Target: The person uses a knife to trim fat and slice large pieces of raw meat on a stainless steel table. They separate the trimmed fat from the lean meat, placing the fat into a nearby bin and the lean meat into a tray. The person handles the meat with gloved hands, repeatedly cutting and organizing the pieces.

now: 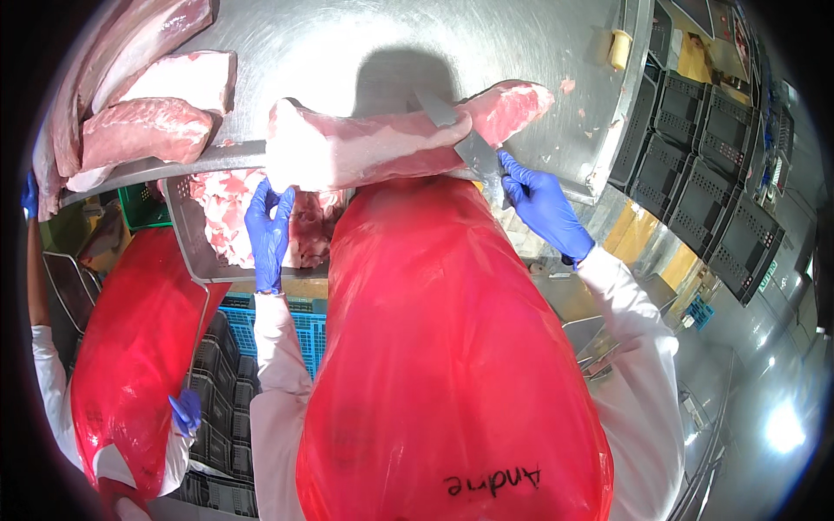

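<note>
A long slab of pale pink meat, seemingly pork loin, lies along the near edge of the steel table. My right hand, in a blue glove, is closed around the handle of a knife. The blade slants up and leftward into the slab near its right end. Meat covers the blade's middle, and its tip side shows again beyond the slab. My left hand, also blue-gloved, is at the slab's lower left edge with thumb and fingers apart. Its fingertips are at the meat's edge; whether they press on it is unclear.
Under my left hand sits a metal tray of meat trimmings. More meat cuts lie at the left. A yellowish object rests at the table's right edge. Black crates stand to the right. A co-worker in a red apron is at left.
</note>
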Tool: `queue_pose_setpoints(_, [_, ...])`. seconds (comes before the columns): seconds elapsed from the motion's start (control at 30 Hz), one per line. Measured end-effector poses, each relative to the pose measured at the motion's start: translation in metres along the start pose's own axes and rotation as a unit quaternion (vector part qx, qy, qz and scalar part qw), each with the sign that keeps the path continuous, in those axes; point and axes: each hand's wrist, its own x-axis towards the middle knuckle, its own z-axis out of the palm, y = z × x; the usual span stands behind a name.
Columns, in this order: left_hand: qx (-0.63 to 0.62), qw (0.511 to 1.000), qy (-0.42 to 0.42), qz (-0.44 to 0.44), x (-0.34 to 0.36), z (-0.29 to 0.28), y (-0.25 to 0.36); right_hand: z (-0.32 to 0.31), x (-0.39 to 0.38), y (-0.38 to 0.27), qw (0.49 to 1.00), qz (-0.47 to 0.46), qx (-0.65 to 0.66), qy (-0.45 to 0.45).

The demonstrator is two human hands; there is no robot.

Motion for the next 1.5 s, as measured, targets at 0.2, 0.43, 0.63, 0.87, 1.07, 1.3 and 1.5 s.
queue_pose_setpoints(0.2, [-0.02, 0.999, -0.026, 0.029, 0.001, -0.004, -0.005, 0.011, -0.052, 0.001, 1.0, 0.006, 0.015, 0.018])
queue_pose_setpoints(0.43, [-0.011, 0.999, -0.039, 0.031, 0.001, -0.009, 0.0, 0.047, -0.028, -0.019, 0.993, -0.055, -0.09, 0.057])
queue_pose_setpoints(0.63, [-0.017, 0.998, -0.036, 0.051, -0.001, -0.001, 0.007, 0.078, -0.016, 0.033, 0.99, -0.084, -0.054, 0.1])
queue_pose_setpoints(0.87, [-0.005, 0.998, -0.048, 0.051, -0.002, -0.004, 0.002, 0.078, -0.034, 0.045, 0.991, -0.112, -0.009, 0.069])
queue_pose_setpoints(1.07, [-0.007, 0.999, -0.03, 0.044, -0.004, 0.001, 0.008, 0.105, -0.002, 0.005, 0.988, -0.117, -0.003, 0.1])
queue_pose_setpoints(1.3, [-0.034, 0.997, -0.049, 0.038, -0.009, 0.005, 0.013, 0.117, -0.012, 0.041, 0.978, -0.168, 0.059, 0.11])
queue_pose_setpoints(1.5, [-0.062, 0.996, -0.051, 0.03, -0.01, 0.006, 0.01, 0.124, -0.011, 0.036, 0.978, -0.184, 0.034, 0.091])
